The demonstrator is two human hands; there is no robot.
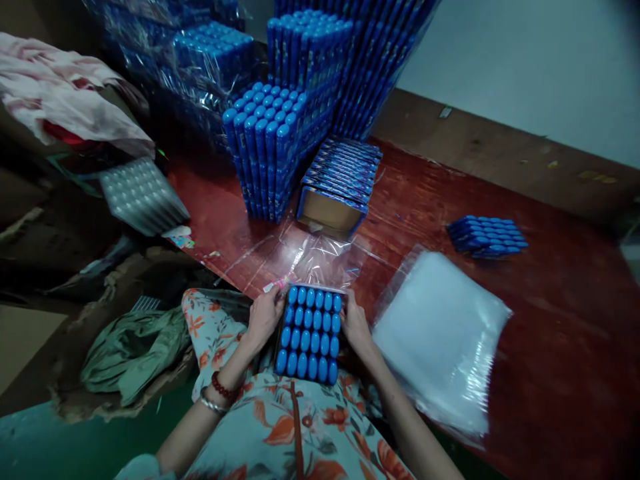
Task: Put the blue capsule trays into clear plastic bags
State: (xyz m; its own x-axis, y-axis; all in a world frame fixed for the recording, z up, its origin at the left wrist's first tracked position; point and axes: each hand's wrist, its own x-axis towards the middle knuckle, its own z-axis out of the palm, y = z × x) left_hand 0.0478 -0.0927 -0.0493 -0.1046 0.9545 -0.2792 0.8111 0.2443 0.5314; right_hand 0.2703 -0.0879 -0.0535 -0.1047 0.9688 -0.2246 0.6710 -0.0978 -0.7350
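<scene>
- Nearest the camera, floral clothing point(280, 427) over torso and lap, with block of blue-capped tubes point(310, 333) just ahead, by the edge of the red table point(565, 320); caps toward the camera, four rows of six.
- Just beyond, clear plastic film point(325, 260); cannot tell whether wrapped round the block.
- Past the film, open-fronted carton point(327, 208), brown inside on show, with blue printed packs point(345, 167) ranged behind.
- At left, torn-edged cardboard box point(65, 403) with green cloth point(135, 353) inside.
- At back left, shiny clear wrap around stacked blue bundles point(215, 57).
- Near the right forearm, flat pile of clear bags point(440, 333).
- On the block's upper left edge, left hand point(265, 317) in a pinch, wrist ringed by red beads point(223, 387) and silver bangle point(213, 402).
- On its upper right edge, right hand point(356, 320) gripping, fingers bent and partly hidden; both forearms slanting inward from below.
</scene>
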